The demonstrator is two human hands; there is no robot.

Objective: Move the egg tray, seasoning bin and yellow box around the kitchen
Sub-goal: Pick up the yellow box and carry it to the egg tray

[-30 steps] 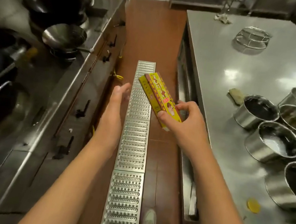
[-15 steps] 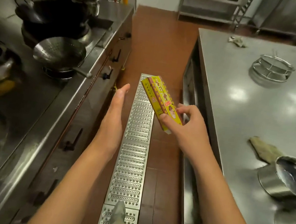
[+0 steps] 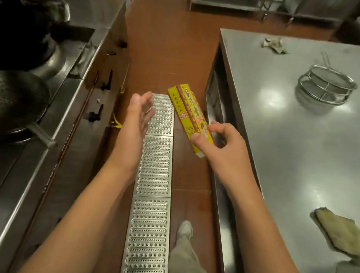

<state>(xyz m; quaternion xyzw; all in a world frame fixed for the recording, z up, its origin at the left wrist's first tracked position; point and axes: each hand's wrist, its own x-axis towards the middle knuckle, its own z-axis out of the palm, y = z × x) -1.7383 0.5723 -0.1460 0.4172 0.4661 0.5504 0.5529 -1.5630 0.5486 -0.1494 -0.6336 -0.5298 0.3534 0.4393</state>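
Yellow printed cardboard is being shown by the yellow box (image 3: 188, 117), which is being carried above the floor drain grate (image 3: 155, 179) in the aisle, between the stove line (image 3: 39, 118) on one side and the steel desk (image 3: 298, 152) on the other. The box is being pinched at its near end by the right hand (image 3: 220, 151): the thumb is being pressed on the narrow side and the fingers (image 3: 218, 126) are being curled over the printed top face, while the far end is being left tilted upward and away, unsupported. The left hand (image 3: 134, 125) is being held just beside the box, apart from it, its fingers straight and close together, nothing being gripped.

The box is being judged light and fairly stiff, though thin card is likely to be dented if squeezed hard, and its glossy print may be a little slippery. A firmer hold is being suggested nearer the middle of its long sides, or with the free palm under the far end. The egg tray and seasoning bin are not being seen here.
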